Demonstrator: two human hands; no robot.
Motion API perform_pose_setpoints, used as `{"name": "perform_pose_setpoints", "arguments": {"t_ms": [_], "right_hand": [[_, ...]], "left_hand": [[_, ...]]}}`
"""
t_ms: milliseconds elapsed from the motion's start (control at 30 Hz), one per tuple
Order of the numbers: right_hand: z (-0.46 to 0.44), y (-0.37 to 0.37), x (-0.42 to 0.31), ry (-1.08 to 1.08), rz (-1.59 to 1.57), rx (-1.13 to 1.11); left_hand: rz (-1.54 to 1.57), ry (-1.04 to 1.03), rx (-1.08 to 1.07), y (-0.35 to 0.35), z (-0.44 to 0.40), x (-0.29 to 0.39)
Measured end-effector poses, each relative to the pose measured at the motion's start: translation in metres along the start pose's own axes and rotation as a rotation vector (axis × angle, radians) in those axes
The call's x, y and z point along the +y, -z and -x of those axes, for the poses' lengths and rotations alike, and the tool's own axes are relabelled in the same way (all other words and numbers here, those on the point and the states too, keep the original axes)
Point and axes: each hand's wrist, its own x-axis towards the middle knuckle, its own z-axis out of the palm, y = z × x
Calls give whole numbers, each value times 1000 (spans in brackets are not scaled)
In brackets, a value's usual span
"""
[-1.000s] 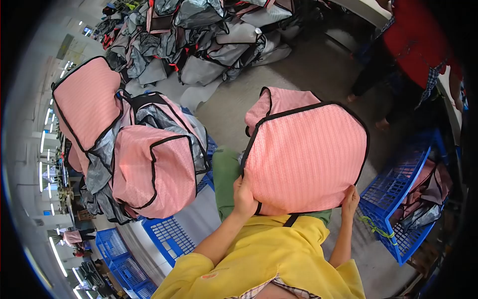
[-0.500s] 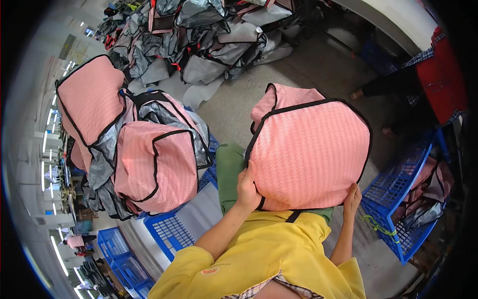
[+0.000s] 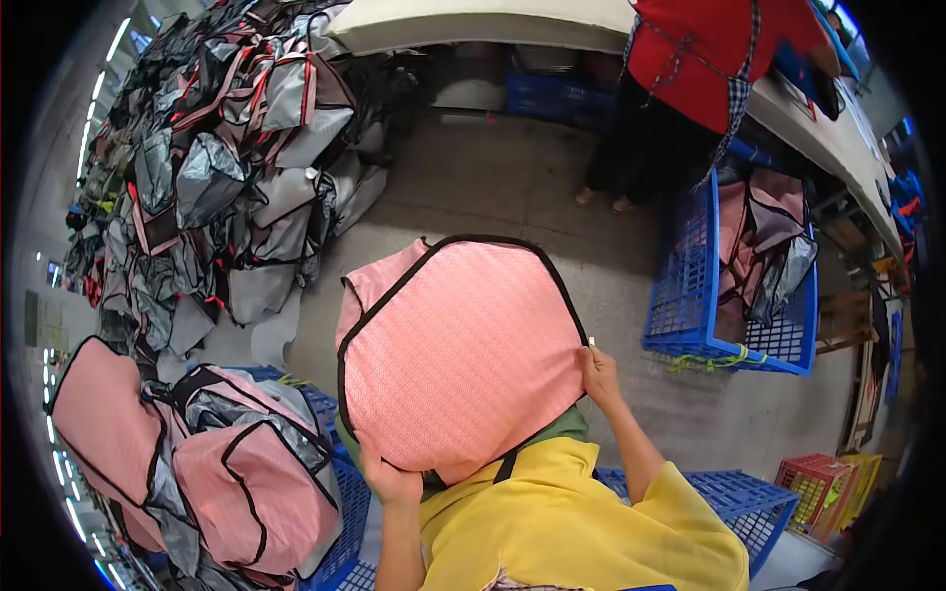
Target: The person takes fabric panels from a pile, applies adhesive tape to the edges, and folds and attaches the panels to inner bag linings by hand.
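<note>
A pink woven bag (image 3: 463,355) with black edge binding is spread in front of my body, a folded side panel showing behind its upper left edge. My left hand (image 3: 392,481) is closed on the bag's lower left edge, its fingertips partly hidden by the fabric. On the right edge, my right hand (image 3: 599,376) pinches the black binding, thumb on top. More pink bags (image 3: 258,497) with silver lining are stacked at the lower left, apart from my hands.
Grey and silver bags (image 3: 227,187) are heaped at the upper left. A blue crate (image 3: 680,286) holding pink pieces stands on the right. A person in a red apron (image 3: 690,59) is by a white table (image 3: 493,22). Red and yellow crates (image 3: 818,488) sit at the lower right.
My view has swung to the right, so the bag, stack and crate sit further left. Both hands keep their hold on the bag; my right hand is now higher along its edge.
</note>
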Motion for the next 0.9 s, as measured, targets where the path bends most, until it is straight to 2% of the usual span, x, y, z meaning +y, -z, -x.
{"name": "perform_pose_setpoints", "arguments": {"t_ms": [267,467,567,633,667,733,867,900], "right_hand": [[7,4,-17,14,89,29],[3,0,-13,-32,-18,-7],[4,1,-2,-77,-119,-11],[6,2,10,-53,-355,74],[10,8,6,-71,-352,78],[18,19,-14,-319,-557,87],[33,25,-20,-422,-664,59],[38,27,-27,-462,-684,-36]], "left_hand": [[-80,3,-7,1,-2,1],[-4,9,11,-10,-4,6],[-29,-5,32,-5,-9,11],[-35,18,69,-4,-13,17],[-27,14,96,-4,-15,21],[-13,38,109,-1,-21,29],[43,102,108,-5,-31,48],[50,126,104,-3,-35,52]]}}
